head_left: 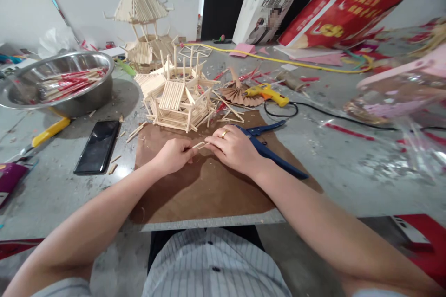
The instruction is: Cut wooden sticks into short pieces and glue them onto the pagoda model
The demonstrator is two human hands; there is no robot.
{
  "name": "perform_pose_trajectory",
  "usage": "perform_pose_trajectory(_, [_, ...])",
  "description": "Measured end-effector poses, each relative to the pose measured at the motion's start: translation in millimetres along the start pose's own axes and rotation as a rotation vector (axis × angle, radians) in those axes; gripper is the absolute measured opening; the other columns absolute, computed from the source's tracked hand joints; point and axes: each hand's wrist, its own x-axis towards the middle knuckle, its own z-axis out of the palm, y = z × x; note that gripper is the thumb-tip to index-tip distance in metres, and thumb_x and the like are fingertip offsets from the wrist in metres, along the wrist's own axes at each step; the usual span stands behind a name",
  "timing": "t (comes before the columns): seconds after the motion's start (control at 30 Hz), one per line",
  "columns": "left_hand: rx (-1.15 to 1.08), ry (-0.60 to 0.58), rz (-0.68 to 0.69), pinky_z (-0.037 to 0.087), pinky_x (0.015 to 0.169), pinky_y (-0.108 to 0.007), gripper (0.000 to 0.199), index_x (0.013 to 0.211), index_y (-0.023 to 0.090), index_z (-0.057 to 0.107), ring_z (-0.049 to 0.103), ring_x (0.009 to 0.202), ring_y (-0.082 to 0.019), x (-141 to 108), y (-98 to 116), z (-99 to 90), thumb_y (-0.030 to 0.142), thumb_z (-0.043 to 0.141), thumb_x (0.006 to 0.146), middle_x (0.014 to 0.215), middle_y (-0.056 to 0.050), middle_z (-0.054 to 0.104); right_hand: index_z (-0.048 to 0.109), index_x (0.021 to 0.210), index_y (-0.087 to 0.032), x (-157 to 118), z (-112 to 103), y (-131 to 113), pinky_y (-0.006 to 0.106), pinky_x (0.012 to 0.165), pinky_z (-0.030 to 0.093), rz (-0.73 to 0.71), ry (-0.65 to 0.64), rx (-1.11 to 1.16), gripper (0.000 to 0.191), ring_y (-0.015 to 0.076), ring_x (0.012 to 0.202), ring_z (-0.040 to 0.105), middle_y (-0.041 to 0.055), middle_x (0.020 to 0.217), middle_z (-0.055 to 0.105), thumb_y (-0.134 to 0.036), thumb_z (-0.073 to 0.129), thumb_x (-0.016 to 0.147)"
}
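Over a brown sheet (pixel 205 185), my left hand (pixel 177 155) is closed, pinching one end of some short thin wooden sticks (pixel 199 145). The fingers of my right hand (pixel 232 147), with a ring on one of them, close on the other end of these sticks. Just beyond my hands stands a small pavilion-like model (pixel 177 102) built of wooden sticks, with several upright posts. Blue-handled pliers (pixel 278 158) lie beside my right hand, their head partly hidden behind it.
On the left are a metal bowl (pixel 101 83) of red-tipped sticks, a black phone (pixel 97 147) and a yellow-handled tool (pixel 51 131). A finished-looking stick tower (pixel 141 4) stands behind the model. To the right lie a yellow glue gun (pixel 268 93) with its black cord and a plastic bag (pixel 400 148).
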Motion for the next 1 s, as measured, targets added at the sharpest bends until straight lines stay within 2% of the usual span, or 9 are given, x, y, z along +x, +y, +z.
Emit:
perform_pose_trajectory(0.13, [0.055, 0.036, 0.006, 0.030, 0.051, -0.019, 0.031, 0.054, 0.015, 0.056, 0.046, 0.051, -0.008, 1, 0, 2.7, 0.033, 0.046, 0.077, 0.053, 0.001, 0.056, 0.064, 0.078, -0.016, -3, 0, -2, 0.029, 0.068, 0.031, 0.069, -0.050, 0.009, 0.030, 0.0166, 0.071, 0.045, 0.0058, 0.072, 0.059, -0.030, 0.038, 0.085])
perform_pose_trajectory(0.33, [0.185, 0.090, 0.002, 0.029, 0.052, -0.021, 0.028, 0.056, 0.015, 0.056, 0.047, 0.054, -0.011, 0, 2, 4.9, 0.031, 0.046, 0.076, 0.055, -0.001, 0.056, 0.063, 0.076, -0.015, -5, 2, -8, 0.028, 0.068, 0.033, 0.153, -0.047, 0.025, 0.027, 0.0168, 0.073, 0.049, 0.0066, 0.074, 0.061, -0.029, 0.041, 0.083])
perform_pose_trajectory(0.73, [0.271, 0.092, -0.042, 0.028, 0.051, -0.022, 0.026, 0.060, 0.015, 0.058, 0.047, 0.053, -0.012, 1, 1, 7.2, 0.031, 0.045, 0.077, 0.056, -0.003, 0.057, 0.062, 0.075, -0.016, -7, 9, -16, 0.026, 0.063, 0.034, 0.273, -0.084, -0.009, 0.026, 0.0167, 0.077, 0.052, 0.0057, 0.075, 0.061, -0.029, 0.041, 0.083])
perform_pose_trajectory(1.0, [0.360, 0.089, -0.058, 0.029, 0.052, -0.023, 0.027, 0.064, 0.016, 0.062, 0.048, 0.053, -0.013, 4, -2, 8.3, 0.031, 0.044, 0.078, 0.057, -0.004, 0.057, 0.061, 0.077, -0.019, -5, 8, -21, 0.027, 0.056, 0.031, 0.352, -0.167, -0.020, 0.027, 0.0167, 0.079, 0.055, 0.0043, 0.078, 0.063, -0.032, 0.039, 0.084])
